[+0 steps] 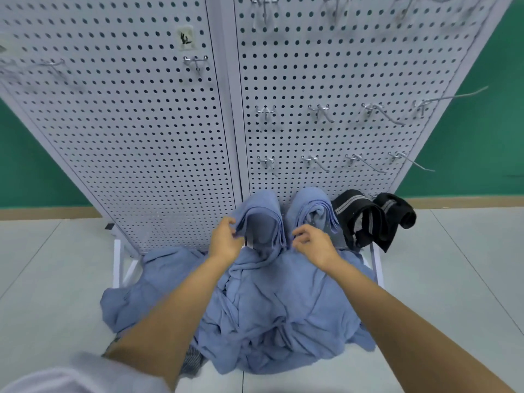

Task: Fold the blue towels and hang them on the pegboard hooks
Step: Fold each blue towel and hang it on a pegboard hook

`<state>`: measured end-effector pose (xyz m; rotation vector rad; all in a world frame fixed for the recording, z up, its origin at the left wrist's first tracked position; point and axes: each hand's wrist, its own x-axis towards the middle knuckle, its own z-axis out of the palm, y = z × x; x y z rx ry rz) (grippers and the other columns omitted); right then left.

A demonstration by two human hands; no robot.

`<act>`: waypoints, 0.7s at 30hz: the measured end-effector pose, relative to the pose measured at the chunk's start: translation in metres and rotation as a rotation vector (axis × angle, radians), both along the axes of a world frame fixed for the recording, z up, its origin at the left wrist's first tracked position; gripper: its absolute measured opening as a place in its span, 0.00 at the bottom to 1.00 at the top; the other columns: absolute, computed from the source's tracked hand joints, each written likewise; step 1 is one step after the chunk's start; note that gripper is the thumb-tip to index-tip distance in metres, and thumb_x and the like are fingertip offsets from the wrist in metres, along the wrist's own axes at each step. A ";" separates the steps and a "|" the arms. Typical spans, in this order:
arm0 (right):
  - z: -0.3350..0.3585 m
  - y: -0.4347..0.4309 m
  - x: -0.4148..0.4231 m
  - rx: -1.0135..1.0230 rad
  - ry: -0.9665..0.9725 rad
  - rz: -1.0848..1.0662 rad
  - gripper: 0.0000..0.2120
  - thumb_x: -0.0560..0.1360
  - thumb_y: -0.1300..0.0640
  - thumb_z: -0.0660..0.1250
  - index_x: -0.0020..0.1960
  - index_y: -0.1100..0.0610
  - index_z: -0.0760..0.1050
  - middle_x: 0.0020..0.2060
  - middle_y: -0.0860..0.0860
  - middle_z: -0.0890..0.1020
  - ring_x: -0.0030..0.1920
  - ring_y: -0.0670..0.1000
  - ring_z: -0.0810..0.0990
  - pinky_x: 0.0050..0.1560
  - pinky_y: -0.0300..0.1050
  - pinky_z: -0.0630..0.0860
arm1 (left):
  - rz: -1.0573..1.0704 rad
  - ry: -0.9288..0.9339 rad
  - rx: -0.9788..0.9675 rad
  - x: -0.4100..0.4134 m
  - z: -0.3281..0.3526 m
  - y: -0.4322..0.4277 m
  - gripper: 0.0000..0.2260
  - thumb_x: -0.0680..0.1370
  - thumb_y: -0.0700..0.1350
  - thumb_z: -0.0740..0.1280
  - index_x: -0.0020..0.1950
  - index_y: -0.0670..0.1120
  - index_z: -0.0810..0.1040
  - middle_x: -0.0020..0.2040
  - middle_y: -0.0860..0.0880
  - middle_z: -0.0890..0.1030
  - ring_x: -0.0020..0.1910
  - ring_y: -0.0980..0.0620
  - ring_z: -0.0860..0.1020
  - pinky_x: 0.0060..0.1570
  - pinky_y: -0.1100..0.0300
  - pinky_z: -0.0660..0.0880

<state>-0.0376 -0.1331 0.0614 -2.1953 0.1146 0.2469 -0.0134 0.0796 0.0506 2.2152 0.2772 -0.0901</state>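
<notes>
Blue cloth is bunched in the left grip [225, 239], whose thumb and curled fingers pinch the layered left edge of the hung blue towel [263, 202]. The right grip [312, 242] sits at that towel's right edge with its fingers curled in narrow. Whether it actually holds cloth cannot be told. Between the two, the towel is draped over the lowest row of the pegboard [141, 137], just right of the seam joining its two white panels. Its fold is at the top, its long axis runs down the board, and its loose ends point down. It arches open toward the camera. Just beside it on the right hangs a second blue towel [309, 202], folded and draped the same way, and the right grip lies in front of the gap between them. Further right, two black towels [357, 217] with grey stripes hang in the same row, the nearer one touching the second blue towel. Below both forearms a pile of blue towels [269, 321] lies crumpled, spreading over the board's white frame [117, 262] and onto the pale tiled floor [42, 279]. Above, bare metal hooks [317, 163] stick out in rows on the right panel. A small label [185, 38] with a dark handwritten mark sits high on the left panel, above a single hook. A green wall [28, 165] stands behind, and a white sleeve [71, 375] shows at the lower left.
</notes>
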 end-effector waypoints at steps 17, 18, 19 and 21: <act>-0.105 0.016 -0.056 -0.046 0.201 0.148 0.13 0.73 0.74 0.58 0.55 0.68 0.77 0.37 0.50 0.76 0.44 0.52 0.74 0.42 0.34 0.72 | -0.343 0.091 0.385 -0.097 -0.106 -0.054 0.05 0.77 0.40 0.64 0.50 0.45 0.78 0.53 0.46 0.76 0.57 0.47 0.73 0.51 0.54 0.73; -0.106 0.016 -0.056 -0.040 0.212 0.169 0.14 0.73 0.74 0.58 0.56 0.68 0.76 0.39 0.49 0.76 0.44 0.51 0.74 0.41 0.30 0.71 | -0.305 0.078 0.317 -0.092 -0.106 -0.052 0.04 0.77 0.39 0.64 0.47 0.45 0.78 0.48 0.46 0.79 0.52 0.47 0.76 0.48 0.54 0.74; -0.108 0.016 -0.056 -0.032 0.221 0.203 0.15 0.72 0.72 0.61 0.57 0.66 0.75 0.41 0.50 0.76 0.45 0.50 0.75 0.41 0.29 0.71 | -0.259 0.082 0.222 -0.088 -0.104 -0.051 0.03 0.77 0.39 0.64 0.45 0.45 0.77 0.41 0.47 0.79 0.45 0.47 0.77 0.44 0.54 0.74; -0.105 0.018 -0.057 -0.034 0.223 0.270 0.15 0.71 0.66 0.68 0.57 0.59 0.75 0.45 0.50 0.77 0.47 0.50 0.76 0.45 0.35 0.73 | -0.195 0.093 0.039 -0.080 -0.091 -0.053 0.06 0.78 0.38 0.64 0.42 0.47 0.72 0.32 0.51 0.74 0.34 0.50 0.73 0.33 0.63 0.70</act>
